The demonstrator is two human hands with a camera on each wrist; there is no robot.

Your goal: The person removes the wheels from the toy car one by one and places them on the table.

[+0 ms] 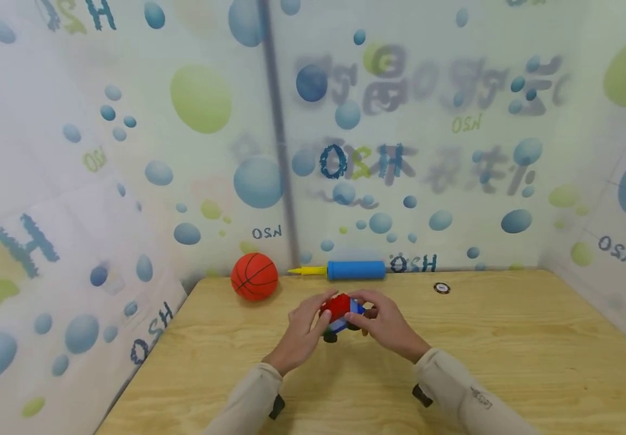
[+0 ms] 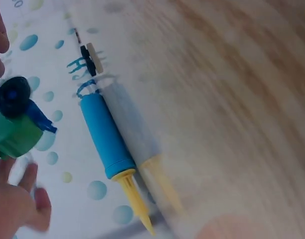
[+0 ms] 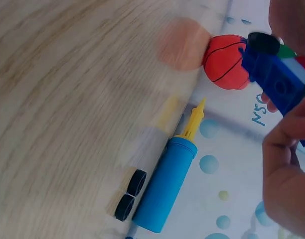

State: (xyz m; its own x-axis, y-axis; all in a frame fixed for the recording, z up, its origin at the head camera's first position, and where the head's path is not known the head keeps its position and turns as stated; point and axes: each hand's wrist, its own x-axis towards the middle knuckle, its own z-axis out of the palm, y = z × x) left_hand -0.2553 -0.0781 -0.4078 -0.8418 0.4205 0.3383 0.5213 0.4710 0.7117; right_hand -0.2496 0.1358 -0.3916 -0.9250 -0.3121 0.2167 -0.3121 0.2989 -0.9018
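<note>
Between both hands is a small toy car [image 1: 340,309] with a red top, blue body parts and black wheels; in the left wrist view a green part [image 2: 15,132] shows beside a black wheel [image 2: 14,95]. My left hand [image 1: 303,331] holds the car's left side, thumb in front and fingers behind the red part. Gripping the right end, my right hand [image 1: 388,323] has its thumb on the blue part. From the right wrist, the blue underside [image 3: 281,82] of the car faces the camera. The car is held above the wooden table [image 1: 345,386].
An orange-red toy basketball [image 1: 254,277] sits at the table's back left. Beside it along the wall lies a blue pump [image 1: 356,270] with a yellow nozzle [image 1: 310,271]. A round black-and-white chip [image 1: 442,288] lies at the back right. A patterned wall [image 1: 454,181] rises behind.
</note>
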